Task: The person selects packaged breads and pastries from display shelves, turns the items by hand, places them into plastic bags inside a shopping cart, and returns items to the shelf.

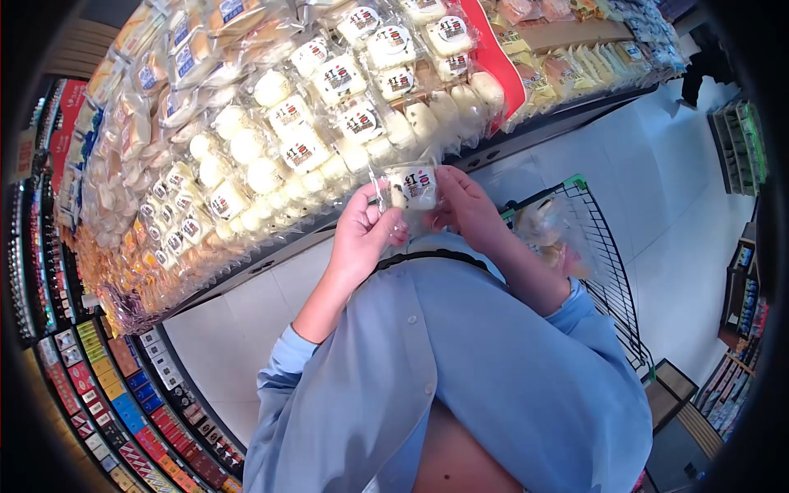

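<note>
Between my two hands, in front of my belt, is a pale packaged bun (414, 189) in clear plastic wrap with a white label in black and red print. My left hand (367, 230) pinches the left side of the wrapper, thumb toward me. On the other side, my right hand (467, 205) grips the right edge of the package, its fingers partly hidden behind it. Just beyond my hands lie rows of similar wrapped buns (359, 121) on the display stand.
A black wire shopping cart (612, 271) with a green corner stands at my right, bagged goods (546, 234) inside. More packaged bread (193, 49) fills the stand's left. Shelves of colourful boxes (123, 394) line the lower left. A red divider (493, 57) crosses the display.
</note>
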`<state>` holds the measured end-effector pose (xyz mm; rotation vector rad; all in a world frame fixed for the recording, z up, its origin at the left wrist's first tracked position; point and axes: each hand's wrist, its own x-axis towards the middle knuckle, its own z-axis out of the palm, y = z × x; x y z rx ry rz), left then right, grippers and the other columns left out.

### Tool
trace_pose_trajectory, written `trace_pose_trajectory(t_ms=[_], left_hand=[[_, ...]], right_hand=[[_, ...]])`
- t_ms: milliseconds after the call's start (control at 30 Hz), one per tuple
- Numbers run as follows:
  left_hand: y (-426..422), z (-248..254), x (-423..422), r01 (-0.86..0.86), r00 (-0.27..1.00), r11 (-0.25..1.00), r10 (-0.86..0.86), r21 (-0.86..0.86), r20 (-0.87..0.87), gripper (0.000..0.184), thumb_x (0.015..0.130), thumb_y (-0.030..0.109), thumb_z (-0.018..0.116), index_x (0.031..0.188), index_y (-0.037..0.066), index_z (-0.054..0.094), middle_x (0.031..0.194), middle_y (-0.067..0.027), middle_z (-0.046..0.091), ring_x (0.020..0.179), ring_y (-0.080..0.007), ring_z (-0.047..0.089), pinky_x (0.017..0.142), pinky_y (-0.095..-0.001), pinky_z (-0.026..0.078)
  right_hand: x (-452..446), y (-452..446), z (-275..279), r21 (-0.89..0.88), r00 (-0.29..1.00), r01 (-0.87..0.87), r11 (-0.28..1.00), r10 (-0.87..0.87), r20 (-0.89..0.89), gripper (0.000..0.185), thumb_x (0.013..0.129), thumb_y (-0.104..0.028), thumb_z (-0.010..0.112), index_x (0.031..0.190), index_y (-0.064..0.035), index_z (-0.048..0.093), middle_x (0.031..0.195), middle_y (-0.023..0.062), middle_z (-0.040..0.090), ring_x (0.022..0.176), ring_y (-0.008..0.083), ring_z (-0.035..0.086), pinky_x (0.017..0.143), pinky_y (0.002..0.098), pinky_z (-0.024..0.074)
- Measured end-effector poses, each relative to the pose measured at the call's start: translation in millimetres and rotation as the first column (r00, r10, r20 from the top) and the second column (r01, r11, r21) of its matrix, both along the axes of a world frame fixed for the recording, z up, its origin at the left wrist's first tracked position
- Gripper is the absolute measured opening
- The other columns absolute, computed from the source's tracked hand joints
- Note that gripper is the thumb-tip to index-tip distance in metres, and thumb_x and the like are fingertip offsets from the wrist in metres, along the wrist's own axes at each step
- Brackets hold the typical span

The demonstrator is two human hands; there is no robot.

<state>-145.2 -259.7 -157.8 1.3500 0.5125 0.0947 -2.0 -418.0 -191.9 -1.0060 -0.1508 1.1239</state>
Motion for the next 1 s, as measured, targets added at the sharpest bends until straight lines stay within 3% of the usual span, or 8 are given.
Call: trace_pose_trajectory(t_ms=[167,233,367,433,533,600,667,1000], left_hand=[[4,17,42,0.002,0.997,0.994,0.006,0.11,-0.075,0.033,0.101,0.011,0.06,0.131,0.003,0.049,0.084,-0.0085,0.071,0.072,-0.0133,0.068,0.062,-0.0252,0.053],[7,25,60,0.02,0.977,0.97,0.032,0.241,-0.21,0.022,0.1,0.013,0.062,0.118,0.003,0.055,0.084,-0.0073,0.071,0.072,-0.0109,0.067,0.06,-0.0229,0.052],[23,22,89,0.025,0.999,0.892,0.0,0.452,-0.054,0.014,0.099,0.016,0.064,0.098,0.002,0.06,0.081,-0.0044,0.07,0.068,-0.0072,0.064,0.054,-0.0207,0.048],[30,32,104,0.064,0.991,0.805,0.019,0.59,-0.133,0.016,0.099,0.016,0.065,0.096,0.002,0.06,0.078,-0.0041,0.069,0.066,-0.0066,0.063,0.054,-0.0212,0.048],[35,37,120,0.085,0.975,0.608,0.111,0.789,-0.191,0.022,0.095,0.021,0.069,0.091,0.001,0.061,0.07,-0.0065,0.067,0.06,-0.0129,0.063,0.054,-0.0288,0.049],[34,44,127,0.227,0.927,0.299,0.224,0.927,-0.299,0.028,0.09,0.029,0.072,0.092,0.003,0.063,0.072,-0.0125,0.07,0.067,-0.0293,0.069,0.062,-0.0374,0.054],[32,43,129,0.224,0.922,0.284,0.248,0.932,-0.297,0.028,0.09,0.031,0.072,0.091,0.004,0.064,0.072,-0.0127,0.07,0.068,-0.0307,0.069,0.061,-0.0391,0.054],[32,38,135,0.254,0.894,0.2,0.325,0.946,-0.309,0.03,0.09,0.034,0.071,0.089,0.005,0.062,0.068,-0.0105,0.068,0.063,-0.0307,0.067,0.057,-0.0404,0.051]], right_hand=[[44,-2,17,-0.073,0.959,-0.057,0.996,0.074,0.274,0.034,0.102,-0.03,0.06,0.123,-0.0033,0.056,0.091,-0.0009,0.057,0.086,0.0117,0.064,0.069,0.0275,0.0526],[67,-3,21,-0.212,0.748,-0.056,0.976,0.182,0.639,0.041,0.098,-0.024,0.064,0.128,0.0006,0.052,0.1,0.0038,0.06,0.087,0.0142,0.063,0.071,0.0293,0.052],[96,8,59,-0.123,0.587,0.05,0.991,0.071,0.807,0.049,0.095,-0.025,0.067,0.131,0.0031,0.049,0.105,0.0113,0.063,0.091,0.0216,0.065,0.078,0.0346,0.0523],[114,21,61,-0.098,0.395,0.111,0.989,0.047,0.917,0.049,0.093,-0.019,0.065,0.132,0.0039,0.048,0.107,0.0205,0.066,0.099,0.0335,0.065,0.085,0.042,0.0521],[135,42,40,-0.177,0.316,0.096,0.979,0.139,0.939,0.046,0.09,-0.013,0.061,0.131,0.0035,0.049,0.107,0.0246,0.066,0.105,0.0415,0.062,0.089,0.0471,0.0502],[136,49,35,-0.258,0.28,0.104,0.961,0.22,0.934,0.048,0.09,-0.009,0.06,0.134,0.0032,0.048,0.113,0.0258,0.064,0.108,0.0418,0.061,0.091,0.0463,0.0494],[138,54,36,-0.338,0.246,0.108,0.935,0.304,0.92,0.05,0.089,-0.006,0.06,0.137,0.0029,0.046,0.12,0.027,0.061,0.11,0.042,0.06,0.094,0.0455,0.0485],[146,63,26,-0.11,0.103,0.115,0.987,0.098,0.99,0.048,0.087,-0.007,0.062,0.132,0.0039,0.049,0.108,0.0239,0.064,0.103,0.041,0.058,0.09,0.0474,0.0478]])
